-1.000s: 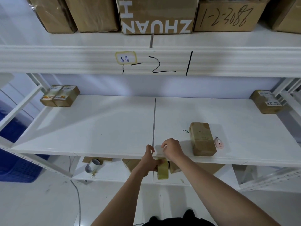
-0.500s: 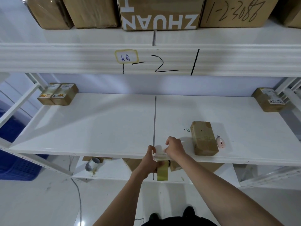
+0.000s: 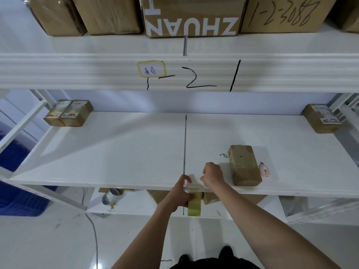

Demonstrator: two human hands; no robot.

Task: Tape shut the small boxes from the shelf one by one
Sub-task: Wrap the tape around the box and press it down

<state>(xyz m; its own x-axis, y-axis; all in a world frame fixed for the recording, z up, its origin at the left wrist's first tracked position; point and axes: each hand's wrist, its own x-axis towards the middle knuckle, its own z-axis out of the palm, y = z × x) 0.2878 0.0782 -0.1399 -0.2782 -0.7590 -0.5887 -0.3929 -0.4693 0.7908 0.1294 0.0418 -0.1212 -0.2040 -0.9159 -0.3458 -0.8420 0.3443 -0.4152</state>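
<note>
Two hands work at the white shelf's (image 3: 116,152) near edge: left hand (image 3: 179,195) grips the yellowish tape roll (image 3: 194,205), right hand (image 3: 212,174) pinches its clear strip. Tape is being drawn out. Next, I judge, carry it right onto the small brown cardboard box (image 3: 243,165) lying just beside.

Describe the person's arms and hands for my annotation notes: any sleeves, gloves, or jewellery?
Both forearms are bare up to the frame's edge, with no sleeves in view. The left hand and right hand wear no gloves, and no watch, ring or wristband shows.

Head view, down onto shelf (image 3: 116,152)
</note>
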